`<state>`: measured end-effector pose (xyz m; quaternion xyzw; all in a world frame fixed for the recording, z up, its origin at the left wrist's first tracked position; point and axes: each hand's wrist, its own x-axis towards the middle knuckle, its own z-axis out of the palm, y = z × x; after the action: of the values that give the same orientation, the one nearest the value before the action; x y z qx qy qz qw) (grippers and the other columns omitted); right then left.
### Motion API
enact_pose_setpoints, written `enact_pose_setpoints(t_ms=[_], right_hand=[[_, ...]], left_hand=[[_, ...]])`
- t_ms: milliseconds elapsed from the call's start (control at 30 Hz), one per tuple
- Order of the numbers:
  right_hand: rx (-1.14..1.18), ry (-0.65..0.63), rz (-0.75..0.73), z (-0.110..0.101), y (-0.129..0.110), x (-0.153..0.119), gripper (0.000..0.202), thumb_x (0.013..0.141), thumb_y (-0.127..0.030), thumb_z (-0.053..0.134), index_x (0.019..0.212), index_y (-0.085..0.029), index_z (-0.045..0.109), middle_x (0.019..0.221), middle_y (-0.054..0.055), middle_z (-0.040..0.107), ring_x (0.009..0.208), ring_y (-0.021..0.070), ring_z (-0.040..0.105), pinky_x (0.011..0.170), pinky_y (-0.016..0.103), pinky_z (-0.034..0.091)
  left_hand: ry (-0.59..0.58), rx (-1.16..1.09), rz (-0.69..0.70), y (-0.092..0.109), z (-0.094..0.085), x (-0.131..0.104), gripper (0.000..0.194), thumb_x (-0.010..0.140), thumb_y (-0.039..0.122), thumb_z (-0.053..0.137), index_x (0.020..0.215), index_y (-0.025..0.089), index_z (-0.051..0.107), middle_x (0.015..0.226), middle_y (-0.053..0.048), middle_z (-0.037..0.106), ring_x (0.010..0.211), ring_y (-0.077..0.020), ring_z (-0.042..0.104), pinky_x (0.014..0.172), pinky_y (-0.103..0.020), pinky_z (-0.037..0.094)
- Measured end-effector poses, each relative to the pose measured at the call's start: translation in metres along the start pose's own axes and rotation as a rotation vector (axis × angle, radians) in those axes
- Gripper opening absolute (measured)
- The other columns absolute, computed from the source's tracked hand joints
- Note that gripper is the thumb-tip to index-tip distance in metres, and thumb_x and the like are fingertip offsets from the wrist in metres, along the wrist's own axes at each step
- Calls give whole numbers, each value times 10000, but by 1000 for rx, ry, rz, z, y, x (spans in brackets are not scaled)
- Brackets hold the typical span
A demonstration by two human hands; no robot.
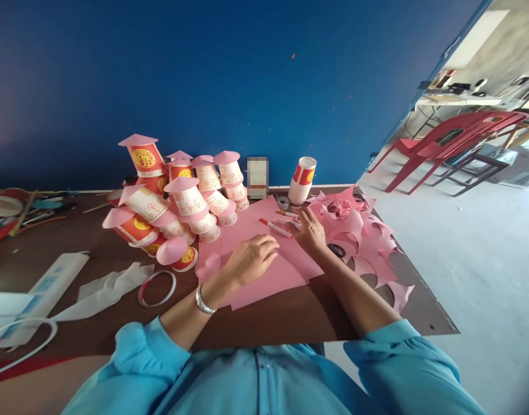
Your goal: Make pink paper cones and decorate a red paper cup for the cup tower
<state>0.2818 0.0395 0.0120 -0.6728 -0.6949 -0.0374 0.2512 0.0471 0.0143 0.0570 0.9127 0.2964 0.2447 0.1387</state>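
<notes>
My left hand (254, 257), a silver bracelet at its wrist, hovers over sheets of pink paper (286, 265). Its fingers are loosely bent, the thumb a little apart, and nothing shows between them. Fingers spread, my right hand (310, 231) reaches over the paper's right part, beside a white marker with an orange-red cap (275, 227). Another marker (287, 214) lies under or just by its fingertips; contact is unclear. Behind that hand stands a stack of paper cups (302, 181), with a roll of clear tape (283, 202) to its left.
Several cup towers with pink cone roofs (184, 199) crowd the left. Pink paper scraps (368, 236) cover the table's right side, partly hiding scissors handles (336, 250). A tape roll (157, 289), white tissue-like strip (106, 291) and power strip (52, 294) lie front left. A blue wall (230, 75) rises behind.
</notes>
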Motion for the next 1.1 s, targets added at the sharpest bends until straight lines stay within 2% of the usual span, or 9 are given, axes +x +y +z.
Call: enact_pose_setpoints(t_ms=[67,100,167,233,400,500,567,733,1100], right_hand=[[86,93,81,-3,11,18,570,960,-351,564,1479,-139,464,1405,208,592,1276,306,567,971,420,527],[250,160,149,-4,18,30,639,906,-355,618,1488,-154,446,1443,208,568,1317,319,536,1018,462,507],[649,232,311,-2,31,53,797,777,-310,701,1513,-202,414,1541,197,497,1396,322,477,1089,496,462],[750,240,369,2,43,74,877,748,-304,689,1552,-199,354,1598,213,438,1447,319,447,1094,496,462],[962,256,420,19,59,95,811,757,-304,654,1526,-210,413,1597,190,475,1434,284,493,1117,485,456],[1078,266,416,30,64,95,765,758,-352,677,1483,-203,485,1527,164,563,1405,278,525,1100,474,481],[1142,276,414,36,66,94,744,766,-402,686,1460,-193,516,1480,152,608,1400,278,530,1099,482,488],[1277,284,391,41,61,91,721,767,-499,692,1398,-173,568,1377,133,684,1331,271,598,1084,477,516],[1411,267,390,33,54,90,680,718,-509,741,1302,-184,622,1248,96,746,1198,279,678,1051,453,551]], left_hand=[[84,-172,-8,-5,5,22,189,948,180,636,1126,207,696,1157,-90,747,1067,-237,717,957,-428,597],[132,-299,-39,-9,8,35,208,919,190,676,1125,212,701,1182,-89,740,1105,-242,704,1013,-452,573],[214,-614,-224,-18,13,65,306,808,195,785,1104,199,707,1162,-95,739,1082,-248,706,1007,-447,574],[243,-683,-321,-30,18,98,402,804,254,798,1175,169,669,1196,-138,726,1095,-271,709,990,-462,578],[330,-792,-445,-53,38,179,735,769,352,850,1403,175,523,1561,-230,485,1429,-377,504,1114,-508,475],[349,-855,-477,-62,53,215,891,698,385,908,1457,188,486,1611,-230,420,1507,-390,403,1173,-516,403],[340,-906,-480,-66,62,231,871,693,386,905,1440,184,504,1589,-225,450,1490,-383,433,1138,-498,439],[262,-1002,-384,-74,73,243,581,715,439,853,1181,148,664,1240,-168,729,1145,-311,690,988,-429,532],[300,-1052,-321,-74,77,237,550,724,454,844,1147,158,657,1200,-135,748,1107,-296,695,969,-419,537]])
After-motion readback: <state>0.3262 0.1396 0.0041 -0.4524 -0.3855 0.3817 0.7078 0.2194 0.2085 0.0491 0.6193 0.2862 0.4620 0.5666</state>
